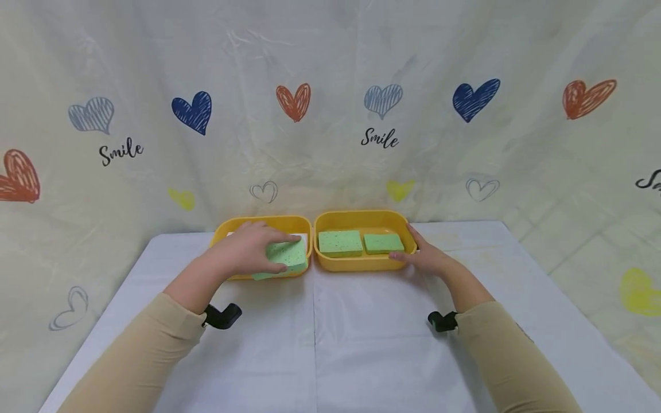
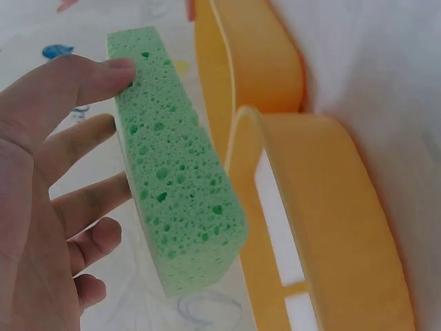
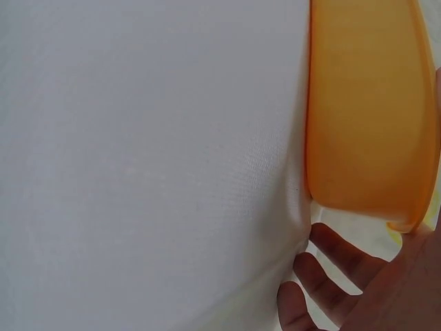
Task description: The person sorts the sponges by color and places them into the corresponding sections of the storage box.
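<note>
My left hand (image 1: 253, 246) pinches a light green sponge (image 2: 176, 165) between thumb and fingers. In the head view the sponge overlaps the front rim of the left yellow tray (image 1: 289, 219), where white patches show inside. The left wrist view has the sponge tilted beside the tray's wall (image 2: 344, 207). My right hand (image 1: 426, 255) holds the right end of the right yellow tray (image 1: 356, 264), its thumb over the front rim. Its other fingers (image 3: 337, 248) hang loosely bent by the tray's end. Inside this tray lie a larger green sponge (image 1: 339, 243) and a smaller green sponge (image 1: 383, 243).
Both trays stand side by side at the back of a table with a white cloth (image 1: 361, 344). Behind them hangs a pale sheet (image 1: 330, 160) printed with hearts and the word Smile. A black strap-on camera (image 1: 223, 316) sits at my left wrist, another black camera (image 1: 442, 322) at my right.
</note>
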The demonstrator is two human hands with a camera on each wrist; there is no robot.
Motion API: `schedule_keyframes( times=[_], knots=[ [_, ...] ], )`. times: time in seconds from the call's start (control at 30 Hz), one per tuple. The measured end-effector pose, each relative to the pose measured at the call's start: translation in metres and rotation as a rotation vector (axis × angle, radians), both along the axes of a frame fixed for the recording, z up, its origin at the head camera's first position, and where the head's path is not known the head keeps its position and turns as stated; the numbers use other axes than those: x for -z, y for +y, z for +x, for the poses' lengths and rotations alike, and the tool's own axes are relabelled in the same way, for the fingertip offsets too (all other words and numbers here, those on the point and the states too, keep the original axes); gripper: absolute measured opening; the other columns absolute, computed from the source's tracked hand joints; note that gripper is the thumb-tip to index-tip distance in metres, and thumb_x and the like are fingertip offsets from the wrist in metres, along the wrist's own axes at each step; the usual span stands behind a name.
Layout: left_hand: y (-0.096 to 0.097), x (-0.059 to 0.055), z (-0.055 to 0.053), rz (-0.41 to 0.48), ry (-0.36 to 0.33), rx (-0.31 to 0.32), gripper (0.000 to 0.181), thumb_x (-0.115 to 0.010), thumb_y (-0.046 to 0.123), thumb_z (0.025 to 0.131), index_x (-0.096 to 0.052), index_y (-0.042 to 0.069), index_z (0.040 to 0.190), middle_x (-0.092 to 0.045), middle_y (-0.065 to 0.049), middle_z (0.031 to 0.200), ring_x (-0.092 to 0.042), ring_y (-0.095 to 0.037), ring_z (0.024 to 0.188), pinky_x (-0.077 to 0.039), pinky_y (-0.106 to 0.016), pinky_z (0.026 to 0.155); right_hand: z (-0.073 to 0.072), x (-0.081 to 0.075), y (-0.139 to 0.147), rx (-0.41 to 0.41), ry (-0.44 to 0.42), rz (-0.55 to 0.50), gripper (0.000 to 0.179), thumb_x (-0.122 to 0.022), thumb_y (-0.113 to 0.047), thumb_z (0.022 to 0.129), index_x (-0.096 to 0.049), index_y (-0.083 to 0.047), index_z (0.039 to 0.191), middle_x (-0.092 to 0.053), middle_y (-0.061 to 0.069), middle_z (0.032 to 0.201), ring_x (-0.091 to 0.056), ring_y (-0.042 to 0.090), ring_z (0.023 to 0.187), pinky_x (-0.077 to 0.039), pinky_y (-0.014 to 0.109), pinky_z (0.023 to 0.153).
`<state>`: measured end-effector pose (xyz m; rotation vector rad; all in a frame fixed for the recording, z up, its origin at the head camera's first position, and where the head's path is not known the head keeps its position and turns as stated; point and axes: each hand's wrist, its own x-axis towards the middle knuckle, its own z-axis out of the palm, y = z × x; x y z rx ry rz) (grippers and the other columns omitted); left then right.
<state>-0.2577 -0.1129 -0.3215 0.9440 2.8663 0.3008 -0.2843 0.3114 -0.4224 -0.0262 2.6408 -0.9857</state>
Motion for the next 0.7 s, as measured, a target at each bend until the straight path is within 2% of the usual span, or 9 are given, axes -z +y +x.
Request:
schedule_keyframes(
  times=[0.1, 0.27, 0.47, 0.7],
  knots=[
    [0.018, -0.001, -0.010, 0.014, -0.018, -0.007, 0.062, -0.077, 0.049, 0.082, -0.055, 0.044, 0.139, -0.062, 0.009, 0.132, -0.049, -0.026, 0.119, -0.042, -0.046, 0.099, 0.000, 0.000, -0.001, 0.007, -0.009, 0.004, 0.113, -0.063, -0.065, 0.087, 0.016, -0.027, 0.158, 0.000, 0.029, 0.162, -0.009, 0.055, 0.144, -0.013, 0.071, 0.112],
    [0.051, 0.003, -0.032, 0.009, 0.006, 0.043, 0.062, -0.072, 0.050, 0.085, -0.051, 0.043, 0.143, -0.056, 0.006, 0.141, -0.044, -0.026, 0.130, -0.036, -0.045, 0.109, 0.001, 0.000, 0.001, 0.016, -0.009, 0.017, 0.113, -0.063, -0.066, 0.086, 0.016, -0.027, 0.158, -0.002, 0.029, 0.162, -0.010, 0.055, 0.144, -0.014, 0.071, 0.111],
    [0.091, 0.011, -0.058, 0.024, 0.002, 0.084, 0.061, -0.070, 0.048, 0.088, -0.050, 0.040, 0.145, -0.053, 0.002, 0.145, -0.044, -0.026, 0.132, -0.031, -0.045, 0.112, 0.002, 0.002, 0.003, 0.013, 0.000, 0.002, 0.114, -0.063, -0.066, 0.086, 0.015, -0.026, 0.158, -0.002, 0.029, 0.162, -0.010, 0.055, 0.144, -0.014, 0.070, 0.112],
    [0.131, 0.022, -0.078, 0.019, -0.024, 0.048, 0.060, -0.070, 0.049, 0.088, -0.050, 0.042, 0.144, -0.050, 0.005, 0.148, -0.038, -0.025, 0.138, -0.020, -0.044, 0.118, 0.004, 0.002, 0.001, 0.021, 0.006, -0.022, 0.114, -0.064, -0.067, 0.084, 0.013, -0.028, 0.158, -0.003, 0.028, 0.162, -0.011, 0.053, 0.145, -0.014, 0.069, 0.113]
  ],
)
